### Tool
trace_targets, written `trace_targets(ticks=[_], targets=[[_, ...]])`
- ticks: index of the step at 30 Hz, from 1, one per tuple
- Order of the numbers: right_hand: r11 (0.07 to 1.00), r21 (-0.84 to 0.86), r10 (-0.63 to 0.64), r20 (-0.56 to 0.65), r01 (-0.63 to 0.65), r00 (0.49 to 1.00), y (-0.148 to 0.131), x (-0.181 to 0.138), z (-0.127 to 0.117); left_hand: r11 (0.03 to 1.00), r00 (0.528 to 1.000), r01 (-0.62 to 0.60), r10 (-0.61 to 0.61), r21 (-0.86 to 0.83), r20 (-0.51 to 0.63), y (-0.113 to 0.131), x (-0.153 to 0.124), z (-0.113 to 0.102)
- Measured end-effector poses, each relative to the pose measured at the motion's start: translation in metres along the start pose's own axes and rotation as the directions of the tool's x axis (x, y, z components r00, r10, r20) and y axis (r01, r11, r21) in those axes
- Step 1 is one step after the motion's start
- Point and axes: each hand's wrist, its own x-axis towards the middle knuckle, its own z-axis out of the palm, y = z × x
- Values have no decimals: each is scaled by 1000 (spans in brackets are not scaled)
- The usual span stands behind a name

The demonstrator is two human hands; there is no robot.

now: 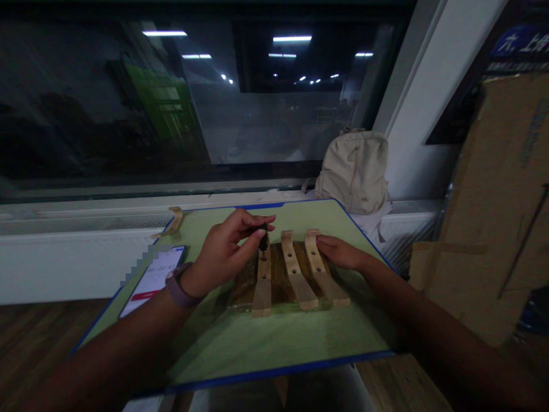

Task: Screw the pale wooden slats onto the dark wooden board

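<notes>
My left hand, with a watch on its wrist, pinches a small black-handled screwdriver between thumb and fingers. The tool stands nearly upright, its tip at the upper hole of the left curved wooden piece. To the right lie a middle wooden piece and a right wooden piece, each with two dark holes. At the upper right edge of the right piece, my right hand grips it, with some fingers hidden. All three pieces rest across a brown, shiny, plastic-wrapped slab.
The green board has a blue edge. A lit phone lies on its left, and another curved wooden piece sits at the far left corner. Behind are a beige backpack and a window; cardboard stands at right.
</notes>
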Motion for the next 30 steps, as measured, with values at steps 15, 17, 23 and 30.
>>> trace_targets(ticks=[15, 17, 23, 30], targets=[[1000, -26, 8, 15, -8, 1000, 3, 0, 0, 944, 989, -128, 146, 303, -36, 2, 5, -5], [1000, -11, 8, 14, -7, 1000, 2, -1, 1, 939, 985, -161, 174, 303, -15, 3, 5, -5], [999, -32, -6, 17, 7, 1000, 2, 0, 1, 877, 951, -276, 309, 394, -21, 2, 10, -6], [998, -56, -10, 34, 12, 999, 3, -1, -1, 922, 976, -208, 217, 327, 11, -2, 7, -7]])
